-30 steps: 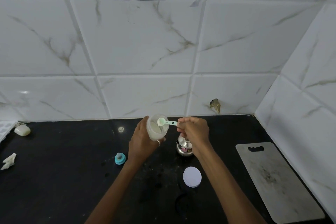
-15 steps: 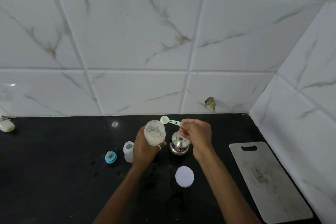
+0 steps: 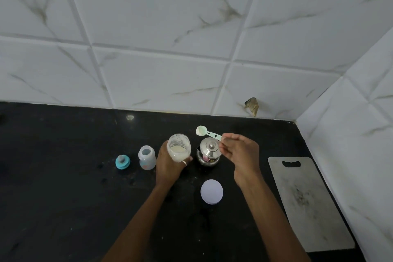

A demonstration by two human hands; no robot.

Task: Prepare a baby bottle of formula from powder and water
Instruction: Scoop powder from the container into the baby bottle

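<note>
Left hand (image 3: pixel 168 162) gripping powder jar (image 3: pixel 179 149) (open), right hand (image 3: pixel 239 151) pinching scoop (image 3: pixel 207 132)

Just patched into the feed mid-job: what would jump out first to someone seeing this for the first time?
The hands at mid-counter draw the eye: the left hand grips an open jar of pale powder, and the right hand pinches a green scoop by its handle, near a lidded steel pot. Left of them stand an open baby bottle and a teal nipple ring; a cutting board lies far right.
</note>
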